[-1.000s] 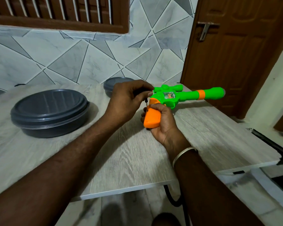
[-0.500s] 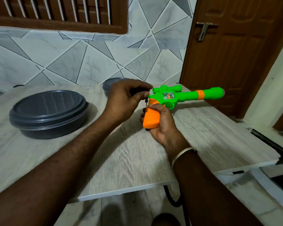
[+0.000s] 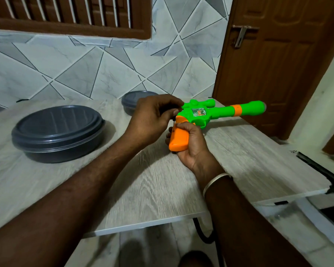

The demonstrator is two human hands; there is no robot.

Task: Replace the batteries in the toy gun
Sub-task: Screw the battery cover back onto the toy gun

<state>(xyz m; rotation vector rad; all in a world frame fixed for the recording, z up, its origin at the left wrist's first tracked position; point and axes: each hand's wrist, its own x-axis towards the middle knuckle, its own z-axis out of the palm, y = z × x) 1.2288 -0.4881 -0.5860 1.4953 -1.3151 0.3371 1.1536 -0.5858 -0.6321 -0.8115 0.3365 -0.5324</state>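
Above a tabletop (image 3: 152,189), the right hand (image 3: 193,143) grips a toy gun (image 3: 210,114) by its orange handle; the left hand (image 3: 152,118) pinches a small screwdriver (image 3: 174,120) against it.

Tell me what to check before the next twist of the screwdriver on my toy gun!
1. Grip on the toy gun: ok, the right hand holds its orange handle.
2. Hold on the screwdriver: ok, the left hand pinches it.
3. Tip sitting in the screw: cannot tell, too small and half hidden by fingers.
4. Working over the table, so a loose screw lands there: ok.
5. New batteries ready: cannot tell, none in view.
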